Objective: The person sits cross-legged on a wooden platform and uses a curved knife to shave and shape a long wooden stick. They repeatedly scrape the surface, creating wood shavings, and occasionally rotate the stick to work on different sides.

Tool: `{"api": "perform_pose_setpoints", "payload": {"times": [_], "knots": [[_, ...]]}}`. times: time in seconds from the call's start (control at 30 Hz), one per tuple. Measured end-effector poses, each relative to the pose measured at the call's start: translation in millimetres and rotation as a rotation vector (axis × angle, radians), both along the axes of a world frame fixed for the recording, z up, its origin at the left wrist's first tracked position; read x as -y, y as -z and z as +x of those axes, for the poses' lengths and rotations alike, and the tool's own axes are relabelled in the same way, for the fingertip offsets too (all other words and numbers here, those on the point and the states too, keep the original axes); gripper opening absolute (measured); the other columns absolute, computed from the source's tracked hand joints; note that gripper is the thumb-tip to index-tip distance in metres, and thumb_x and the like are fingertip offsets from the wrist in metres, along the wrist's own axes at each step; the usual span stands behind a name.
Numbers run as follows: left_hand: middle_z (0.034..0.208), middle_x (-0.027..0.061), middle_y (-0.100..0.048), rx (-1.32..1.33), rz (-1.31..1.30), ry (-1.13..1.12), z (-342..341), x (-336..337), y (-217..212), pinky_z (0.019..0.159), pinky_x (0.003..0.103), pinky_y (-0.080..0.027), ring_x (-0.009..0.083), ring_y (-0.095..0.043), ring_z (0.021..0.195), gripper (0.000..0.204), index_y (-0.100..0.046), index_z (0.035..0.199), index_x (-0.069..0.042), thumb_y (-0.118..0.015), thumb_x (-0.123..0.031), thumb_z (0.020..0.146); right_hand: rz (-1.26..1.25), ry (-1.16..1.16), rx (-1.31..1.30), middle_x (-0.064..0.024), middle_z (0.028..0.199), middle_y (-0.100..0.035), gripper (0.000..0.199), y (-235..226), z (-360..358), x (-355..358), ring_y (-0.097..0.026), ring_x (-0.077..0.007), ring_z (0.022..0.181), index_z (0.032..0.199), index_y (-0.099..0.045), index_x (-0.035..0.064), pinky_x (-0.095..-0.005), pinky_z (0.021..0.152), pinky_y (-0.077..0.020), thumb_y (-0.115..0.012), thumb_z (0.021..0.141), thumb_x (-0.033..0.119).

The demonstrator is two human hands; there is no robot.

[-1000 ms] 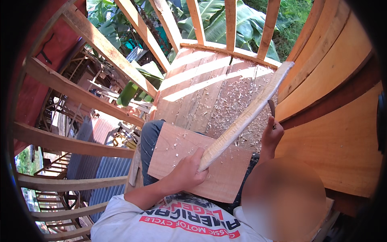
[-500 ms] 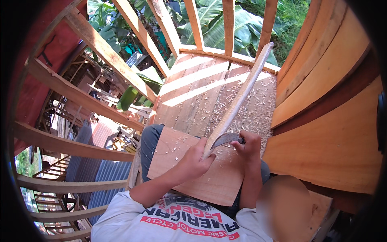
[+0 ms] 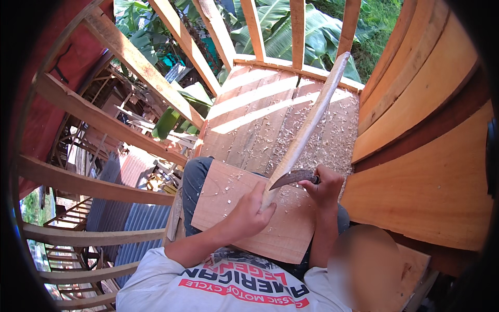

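Observation:
My left hand [image 3: 249, 212] is closed around the near end of a long, pale wooden stick [image 3: 307, 130]. The stick slants away from me up to the right, toward the far edge of the floor. In my right hand [image 3: 327, 186] I grip the dark handle of a curved knife [image 3: 292, 178]. Its blade points left and meets the stick just beyond my left fingers. Under both hands a flat wooden board [image 3: 280, 234] lies across my lap, with a few small chips on it.
Wood shavings [image 3: 332, 138] litter the plank floor [image 3: 234, 132] ahead. Slatted wooden rails [image 3: 119, 138] curve around the left and far sides, with banana leaves beyond. Close on the right stands a wooden panel wall [image 3: 421, 197]. Corrugated roofing [image 3: 138, 223] lies below at left.
The knife blade has turned to a flatter angle, its tip still at the stick. My right hand has shifted slightly right, and the stick's far end has moved a little left.

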State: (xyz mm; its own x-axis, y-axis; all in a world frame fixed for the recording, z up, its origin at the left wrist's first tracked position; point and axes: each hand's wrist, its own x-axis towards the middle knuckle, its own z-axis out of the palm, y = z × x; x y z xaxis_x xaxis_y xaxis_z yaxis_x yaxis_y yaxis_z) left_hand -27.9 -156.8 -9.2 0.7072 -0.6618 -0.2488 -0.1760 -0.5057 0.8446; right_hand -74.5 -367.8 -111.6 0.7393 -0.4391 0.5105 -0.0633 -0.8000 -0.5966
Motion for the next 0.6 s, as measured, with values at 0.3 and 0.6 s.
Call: {"api": "perform_pose_setpoints", "payload": {"times": [0.3,0.6], "knots": [[0.089,0.0337,-0.059,-0.138,0.06,0.141,-30.1,-18.0,13.3,0.075,0.047,-0.047,0.0504,-0.059,0.09,0.038,-0.043,0.117,0.005,-0.058,-0.011,0.086,0.407,0.308,0.075,-0.0094,0.046,-0.04,0.071,16.3,-3.5,55.1,-0.042,-0.0217,0.043,0.059,-0.049,-0.0022,-0.039,0.046,-0.0323,-0.052,0.089,0.062],[0.079,0.0054,-0.049,-0.41,-0.133,0.043,4.2,-3.1,27.2,0.067,0.031,-0.043,0.0142,-0.048,0.072,0.03,-0.05,0.11,-0.001,-0.062,-0.013,0.085,0.271,-0.212,-0.043,-0.0127,0.047,-0.042,0.072,3.0,6.5,1.2,-0.049,-0.0313,0.044,0.057,-0.049,0.0021,-0.0398,0.044,-0.0369,-0.062,0.075,0.071]]}}
